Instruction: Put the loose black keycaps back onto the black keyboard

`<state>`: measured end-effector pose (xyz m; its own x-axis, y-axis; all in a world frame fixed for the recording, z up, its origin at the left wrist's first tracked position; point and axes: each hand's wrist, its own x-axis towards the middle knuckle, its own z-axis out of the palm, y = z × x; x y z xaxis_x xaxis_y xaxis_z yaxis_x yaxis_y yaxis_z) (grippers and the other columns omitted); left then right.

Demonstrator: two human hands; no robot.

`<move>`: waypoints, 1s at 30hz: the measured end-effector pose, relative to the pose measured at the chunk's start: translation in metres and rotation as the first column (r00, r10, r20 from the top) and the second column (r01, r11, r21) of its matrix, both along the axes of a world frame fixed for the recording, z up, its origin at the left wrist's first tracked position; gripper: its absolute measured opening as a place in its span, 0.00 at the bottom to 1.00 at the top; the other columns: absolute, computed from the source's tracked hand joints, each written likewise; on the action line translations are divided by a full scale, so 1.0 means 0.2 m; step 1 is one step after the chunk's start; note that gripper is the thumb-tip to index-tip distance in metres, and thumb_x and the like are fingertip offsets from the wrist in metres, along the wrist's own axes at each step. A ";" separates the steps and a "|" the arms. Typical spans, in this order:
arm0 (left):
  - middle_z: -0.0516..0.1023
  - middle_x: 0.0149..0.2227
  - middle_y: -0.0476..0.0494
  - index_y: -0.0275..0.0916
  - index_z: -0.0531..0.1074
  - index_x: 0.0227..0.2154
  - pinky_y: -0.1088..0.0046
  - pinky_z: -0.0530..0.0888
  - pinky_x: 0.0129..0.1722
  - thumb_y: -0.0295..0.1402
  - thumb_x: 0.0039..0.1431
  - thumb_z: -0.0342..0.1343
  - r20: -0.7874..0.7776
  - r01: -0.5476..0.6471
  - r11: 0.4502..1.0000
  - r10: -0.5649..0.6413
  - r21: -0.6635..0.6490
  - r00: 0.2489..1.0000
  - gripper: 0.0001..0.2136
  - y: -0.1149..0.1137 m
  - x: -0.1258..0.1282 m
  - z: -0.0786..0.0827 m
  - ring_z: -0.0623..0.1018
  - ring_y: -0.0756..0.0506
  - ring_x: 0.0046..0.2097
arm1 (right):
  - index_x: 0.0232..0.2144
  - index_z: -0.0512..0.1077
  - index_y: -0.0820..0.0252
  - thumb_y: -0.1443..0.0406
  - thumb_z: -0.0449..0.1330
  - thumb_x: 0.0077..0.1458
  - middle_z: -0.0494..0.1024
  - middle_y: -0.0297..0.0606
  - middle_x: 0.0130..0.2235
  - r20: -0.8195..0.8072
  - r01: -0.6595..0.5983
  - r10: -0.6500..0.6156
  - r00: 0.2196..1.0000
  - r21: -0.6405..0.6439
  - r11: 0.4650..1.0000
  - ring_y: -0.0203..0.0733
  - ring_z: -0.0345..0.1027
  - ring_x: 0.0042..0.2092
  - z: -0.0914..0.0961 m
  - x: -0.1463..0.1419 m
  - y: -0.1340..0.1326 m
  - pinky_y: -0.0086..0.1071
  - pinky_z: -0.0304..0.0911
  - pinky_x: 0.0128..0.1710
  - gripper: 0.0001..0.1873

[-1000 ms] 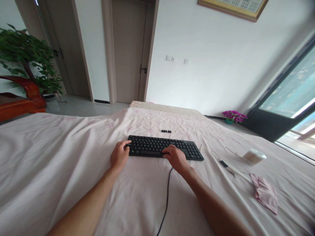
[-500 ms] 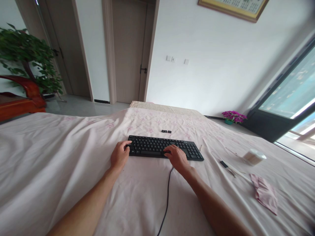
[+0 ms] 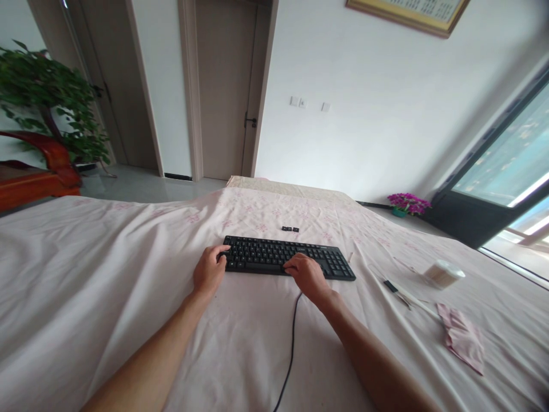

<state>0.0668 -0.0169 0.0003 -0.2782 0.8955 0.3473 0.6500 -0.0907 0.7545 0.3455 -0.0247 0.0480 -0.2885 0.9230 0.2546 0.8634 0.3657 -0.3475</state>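
Note:
A black keyboard [image 3: 266, 250] lies flat on the pink floral cloth, its cable [image 3: 293, 337] running toward me. My left hand [image 3: 209, 268] grips the keyboard's left end, thumb and index finger at the edge. Bent over the front row, right of the space bar, is my right hand [image 3: 306, 274], its fingers pinched together. Whatever lies between those fingertips is hidden. Just beyond the keyboard's back edge, a few loose black keycaps [image 3: 290, 229] sit in a short row.
To the right are a clear tub of cotton swabs [image 3: 444, 274], a small black-ended brush [image 3: 390, 286] and a folded pink cloth [image 3: 461, 337]. The cloth-covered surface [image 3: 107, 274] stretches wide on both sides. A wooden armchair [image 3: 38, 163] stands at far left.
My right hand's fingers have shifted very slightly left and drawn closer together on the front row. The left hand and the keyboard stay put.

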 end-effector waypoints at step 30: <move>0.75 0.47 0.49 0.45 0.75 0.41 0.66 0.68 0.54 0.28 0.53 0.48 0.006 0.012 0.999 -0.013 0.047 1.000 0.15 0.01 0.00 -0.02 0.73 0.45 0.50 | 0.31 0.77 0.54 0.70 0.59 0.46 0.75 0.32 0.34 -0.206 -0.012 0.016 0.978 0.017 1.000 0.36 0.69 0.35 -0.10 0.03 0.03 0.28 0.60 0.37 0.10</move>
